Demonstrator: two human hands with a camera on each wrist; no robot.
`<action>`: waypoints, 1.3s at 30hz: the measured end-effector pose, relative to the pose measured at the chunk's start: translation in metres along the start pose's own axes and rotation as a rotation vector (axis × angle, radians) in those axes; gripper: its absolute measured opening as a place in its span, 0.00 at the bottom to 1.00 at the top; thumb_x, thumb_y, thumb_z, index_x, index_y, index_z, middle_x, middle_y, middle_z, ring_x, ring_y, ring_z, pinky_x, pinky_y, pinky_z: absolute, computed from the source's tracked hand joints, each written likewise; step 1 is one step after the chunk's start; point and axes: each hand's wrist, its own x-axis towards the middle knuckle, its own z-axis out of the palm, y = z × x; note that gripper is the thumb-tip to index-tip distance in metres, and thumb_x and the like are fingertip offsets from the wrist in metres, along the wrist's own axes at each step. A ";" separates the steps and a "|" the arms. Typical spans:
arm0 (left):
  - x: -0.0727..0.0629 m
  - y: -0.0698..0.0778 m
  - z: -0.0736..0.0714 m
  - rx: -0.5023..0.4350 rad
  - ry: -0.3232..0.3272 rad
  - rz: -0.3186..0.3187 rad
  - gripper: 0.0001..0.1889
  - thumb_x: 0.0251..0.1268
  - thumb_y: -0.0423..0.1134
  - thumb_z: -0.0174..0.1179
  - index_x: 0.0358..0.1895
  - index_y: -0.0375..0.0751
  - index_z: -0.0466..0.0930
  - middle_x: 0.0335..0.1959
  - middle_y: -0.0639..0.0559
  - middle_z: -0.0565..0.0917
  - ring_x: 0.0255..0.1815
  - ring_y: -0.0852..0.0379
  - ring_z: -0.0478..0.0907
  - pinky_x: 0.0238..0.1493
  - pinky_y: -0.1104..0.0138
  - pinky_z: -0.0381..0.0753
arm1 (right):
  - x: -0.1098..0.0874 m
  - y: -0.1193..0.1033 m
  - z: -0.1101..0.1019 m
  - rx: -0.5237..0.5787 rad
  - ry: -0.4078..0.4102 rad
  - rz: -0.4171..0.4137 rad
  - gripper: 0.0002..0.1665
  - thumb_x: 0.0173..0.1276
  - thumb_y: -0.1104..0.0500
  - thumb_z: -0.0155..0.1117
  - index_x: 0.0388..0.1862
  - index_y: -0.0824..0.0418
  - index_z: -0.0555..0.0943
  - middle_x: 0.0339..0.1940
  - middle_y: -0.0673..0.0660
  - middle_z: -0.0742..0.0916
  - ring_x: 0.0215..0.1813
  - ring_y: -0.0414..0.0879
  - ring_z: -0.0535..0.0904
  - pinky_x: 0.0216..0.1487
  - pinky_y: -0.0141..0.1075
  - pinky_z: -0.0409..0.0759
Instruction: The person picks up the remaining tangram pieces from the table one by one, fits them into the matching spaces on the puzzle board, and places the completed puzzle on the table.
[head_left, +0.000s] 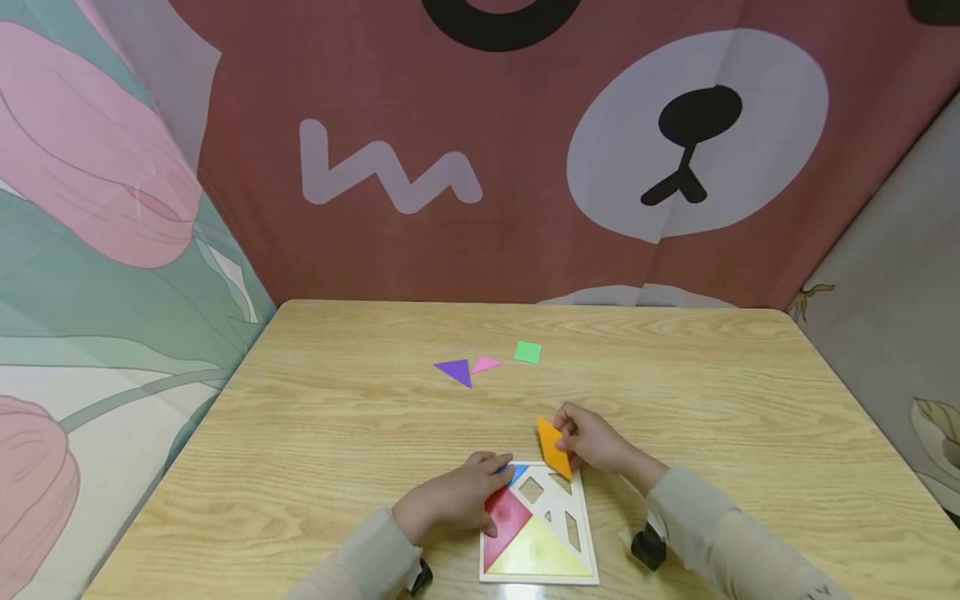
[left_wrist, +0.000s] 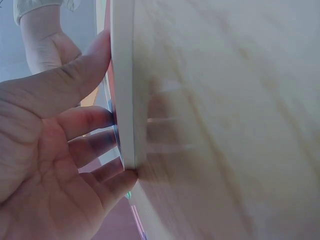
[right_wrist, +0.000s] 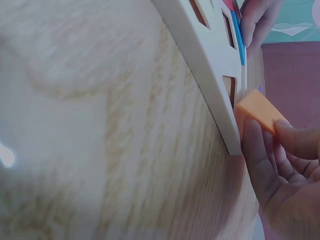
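Note:
A white tangram board (head_left: 591, 546) lies at the front of the table, with a red triangle (head_left: 504, 521), a yellow triangle (head_left: 536, 554) and a partly covered blue piece (head_left: 519, 473) in it. Several cut-out holes show on its right half. My left hand (head_left: 461, 496) rests over the board's left edge, its fingers on the blue piece and its thumb on the red one. Between thumb and fingers, my right hand (head_left: 596, 437) pinches an orange tangram piece (head_left: 552, 448), held tilted over the board's top right corner. In the right wrist view the orange piece (right_wrist: 261, 110) is seen edge-on near the rim.
Farther back on the wooden table (head_left: 337, 433) lie a purple triangle (head_left: 457, 372), a small pink triangle (head_left: 486, 364) and a green square (head_left: 528, 352). A printed cloth (head_left: 375, 250) hangs behind the table's far edge.

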 end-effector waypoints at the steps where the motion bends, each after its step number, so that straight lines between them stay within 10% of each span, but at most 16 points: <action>1: 0.000 0.000 0.000 0.002 0.000 0.000 0.39 0.43 0.45 0.65 0.62 0.40 0.59 0.65 0.50 0.55 0.62 0.53 0.51 0.56 0.67 0.60 | -0.001 -0.001 0.000 -0.004 -0.001 0.001 0.08 0.57 0.76 0.51 0.34 0.68 0.65 0.24 0.58 0.69 0.20 0.46 0.70 0.19 0.40 0.75; 39: 0.001 -0.003 0.001 0.001 0.003 0.008 0.39 0.43 0.45 0.65 0.62 0.40 0.60 0.65 0.50 0.55 0.61 0.54 0.52 0.56 0.68 0.60 | -0.020 -0.006 0.009 -0.057 -0.016 -0.021 0.11 0.55 0.78 0.51 0.32 0.66 0.65 0.24 0.58 0.69 0.20 0.45 0.72 0.19 0.37 0.76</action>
